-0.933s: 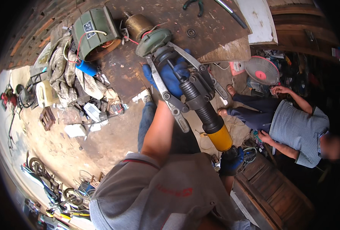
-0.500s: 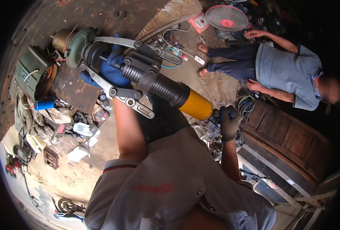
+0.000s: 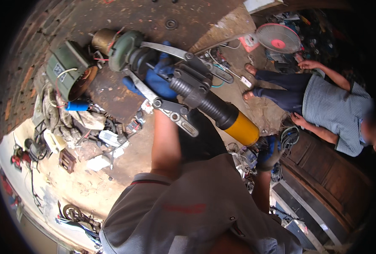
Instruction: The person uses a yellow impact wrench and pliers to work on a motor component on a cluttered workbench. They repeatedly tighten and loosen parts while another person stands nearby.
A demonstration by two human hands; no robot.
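Note:
A black hydraulic puller with a yellow cylinder (image 3: 243,129) and silver arms spans the middle, its jaws at a green round flange (image 3: 124,46) on a brass-coloured motor part (image 3: 102,40). My left hand (image 3: 158,82), in a blue glove, grips the puller from underneath near the jaws, partly hidden by it. My right hand (image 3: 269,152), in a grey-and-blue glove, closes on the far end of the yellow cylinder. An open green motor housing (image 3: 65,70) with a blue cylindrical part (image 3: 77,106) beside it lies to the left.
A brown worktop (image 3: 196,17) holds a metal ring (image 3: 171,24). Rags (image 3: 86,120) and clutter lie left. Another person (image 3: 327,114) is at the right, by a fan (image 3: 277,38), a power strip (image 3: 246,81) and a wooden panel (image 3: 323,169). A two-wheeler (image 3: 75,218) stands lower left.
The puller slants more toward the right than about a second ago. Both my hands remain on it. The view has shifted, and the other person's arms look much the same.

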